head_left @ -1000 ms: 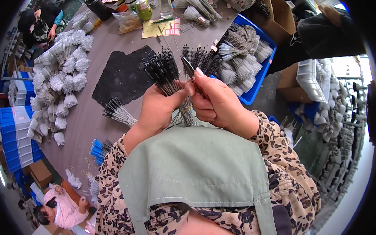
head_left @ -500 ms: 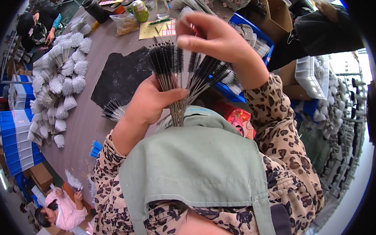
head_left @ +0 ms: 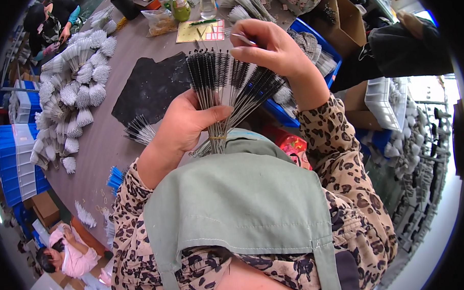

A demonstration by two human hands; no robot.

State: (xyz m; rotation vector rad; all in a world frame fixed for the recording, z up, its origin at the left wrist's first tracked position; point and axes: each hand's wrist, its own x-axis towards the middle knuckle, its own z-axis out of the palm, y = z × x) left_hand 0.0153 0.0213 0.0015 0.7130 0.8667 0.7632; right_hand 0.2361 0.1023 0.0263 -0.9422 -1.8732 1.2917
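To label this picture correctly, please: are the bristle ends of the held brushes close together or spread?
Spread. Above the left hand, the brushes fan out: some point nearly straight up, others lean clearly right.

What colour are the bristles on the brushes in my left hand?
Black bristles, seen best in the head view.

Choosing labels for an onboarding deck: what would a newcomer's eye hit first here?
First, the spread of black brushes in the person's left hand, mid-picture, with the right hand raised near their tips. Next, the big heap of white bundles along the left side of the table. Then the black sheet lying between that heap and the brushes.
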